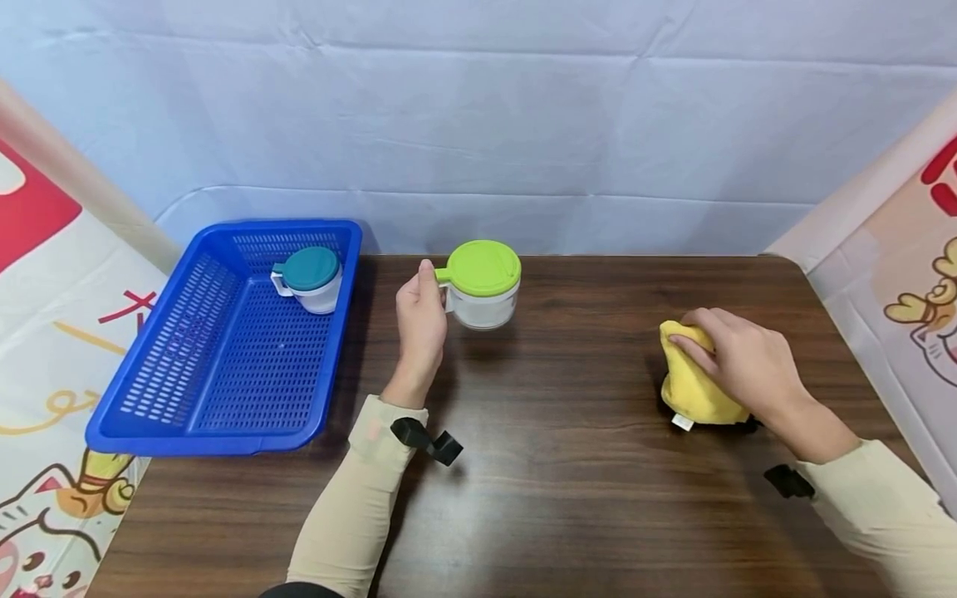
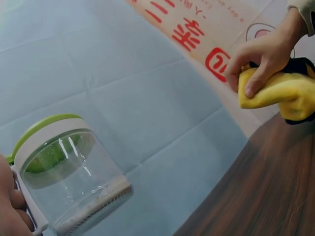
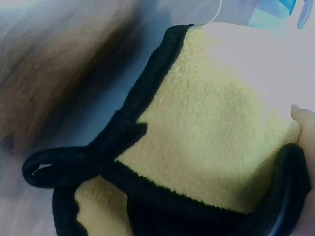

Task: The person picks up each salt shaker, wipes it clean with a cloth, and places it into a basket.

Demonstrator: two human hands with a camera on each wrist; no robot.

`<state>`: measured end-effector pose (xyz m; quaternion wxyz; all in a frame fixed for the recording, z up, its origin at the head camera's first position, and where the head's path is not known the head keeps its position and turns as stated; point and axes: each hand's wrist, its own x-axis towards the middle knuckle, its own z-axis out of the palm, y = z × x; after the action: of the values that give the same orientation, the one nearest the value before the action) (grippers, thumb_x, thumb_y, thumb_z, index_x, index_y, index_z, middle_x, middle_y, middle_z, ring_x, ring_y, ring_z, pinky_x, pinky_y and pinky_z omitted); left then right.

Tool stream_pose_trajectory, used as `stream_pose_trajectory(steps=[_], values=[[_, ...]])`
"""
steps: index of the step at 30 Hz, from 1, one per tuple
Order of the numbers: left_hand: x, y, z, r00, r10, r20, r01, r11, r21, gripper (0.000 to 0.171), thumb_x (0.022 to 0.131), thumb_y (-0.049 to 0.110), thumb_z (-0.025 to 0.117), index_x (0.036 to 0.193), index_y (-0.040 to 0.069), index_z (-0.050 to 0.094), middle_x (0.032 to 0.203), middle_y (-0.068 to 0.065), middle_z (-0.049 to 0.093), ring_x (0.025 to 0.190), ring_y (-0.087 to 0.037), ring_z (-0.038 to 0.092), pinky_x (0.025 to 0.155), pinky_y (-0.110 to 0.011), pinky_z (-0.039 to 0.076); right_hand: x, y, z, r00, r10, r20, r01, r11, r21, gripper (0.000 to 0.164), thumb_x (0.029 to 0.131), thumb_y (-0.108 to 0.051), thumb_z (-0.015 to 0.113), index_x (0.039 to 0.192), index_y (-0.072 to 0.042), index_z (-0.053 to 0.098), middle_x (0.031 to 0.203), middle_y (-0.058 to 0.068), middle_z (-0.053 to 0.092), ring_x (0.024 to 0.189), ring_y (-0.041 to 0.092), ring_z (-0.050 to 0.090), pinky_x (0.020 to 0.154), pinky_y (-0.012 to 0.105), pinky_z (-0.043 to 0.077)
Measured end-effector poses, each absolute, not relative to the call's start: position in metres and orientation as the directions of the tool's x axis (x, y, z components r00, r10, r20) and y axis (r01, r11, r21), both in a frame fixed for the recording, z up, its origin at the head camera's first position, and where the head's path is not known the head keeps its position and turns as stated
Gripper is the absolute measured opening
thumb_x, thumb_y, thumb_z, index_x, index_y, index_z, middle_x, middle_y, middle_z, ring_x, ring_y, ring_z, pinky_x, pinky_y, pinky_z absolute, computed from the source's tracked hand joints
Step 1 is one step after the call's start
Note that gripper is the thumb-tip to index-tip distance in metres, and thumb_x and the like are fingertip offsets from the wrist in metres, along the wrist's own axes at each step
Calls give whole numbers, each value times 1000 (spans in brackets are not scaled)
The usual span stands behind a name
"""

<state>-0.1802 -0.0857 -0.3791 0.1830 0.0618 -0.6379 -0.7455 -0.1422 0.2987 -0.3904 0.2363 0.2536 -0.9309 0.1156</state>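
My left hand (image 1: 422, 324) grips the handle of a clear seasoning jar (image 1: 484, 311) with a bright green lid, held up over the table. In the left wrist view the jar (image 2: 78, 172) is tilted, and a pale band shows at its base. On the right, my right hand (image 1: 751, 361) pinches a yellow cloth (image 1: 691, 386) by its upper part. The cloth hangs bunched, its lower edge at the tabletop, with a small white tag. Black trim and a loop edge the cloth (image 3: 211, 123) in the right wrist view.
At the left of the brown wooden table (image 1: 553, 482) stands a blue plastic basket (image 1: 321, 415). A similar jar with a teal lid (image 1: 310, 267) sits in its far right corner. A pale cloth backdrop (image 1: 478, 124) rises behind the table, with printed panels at both sides.
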Motion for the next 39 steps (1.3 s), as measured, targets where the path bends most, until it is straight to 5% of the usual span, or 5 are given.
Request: stream_pose_trajectory(steps=[7,15,27,39], values=[[-175,-77,-374,-937,-318,141,190,-126,974,49,111,25,43,64,11,40,59,4,30,55,-10,29,53,-24,25,-139,291,-382,-723,-397,565,-536,839,-96,27,93,-31,74,103,-7,68,91,12,72,56,27,63,42,47,45],[-169,-67,-373,-950,-276,147,193,-148,970,49,111,23,43,63,14,38,59,3,30,55,-10,28,54,-24,26,-137,278,-371,-675,-351,648,-534,839,-102,60,103,-61,44,100,-6,67,85,11,71,59,27,63,45,50,46],[-162,-57,-367,-962,-229,150,186,-141,972,49,111,25,43,63,14,38,60,2,29,57,-12,26,56,-25,23,-132,258,-358,-581,-332,743,-572,816,-82,54,103,-53,52,93,-3,68,79,13,69,59,31,64,46,50,47],[-157,-45,-364,-970,-208,126,156,-133,979,48,110,26,44,65,12,43,57,3,30,51,-11,25,50,-24,22,-118,227,-340,-504,-365,783,-649,758,-65,48,102,-48,56,88,-4,68,70,6,64,51,16,52,45,39,44]])
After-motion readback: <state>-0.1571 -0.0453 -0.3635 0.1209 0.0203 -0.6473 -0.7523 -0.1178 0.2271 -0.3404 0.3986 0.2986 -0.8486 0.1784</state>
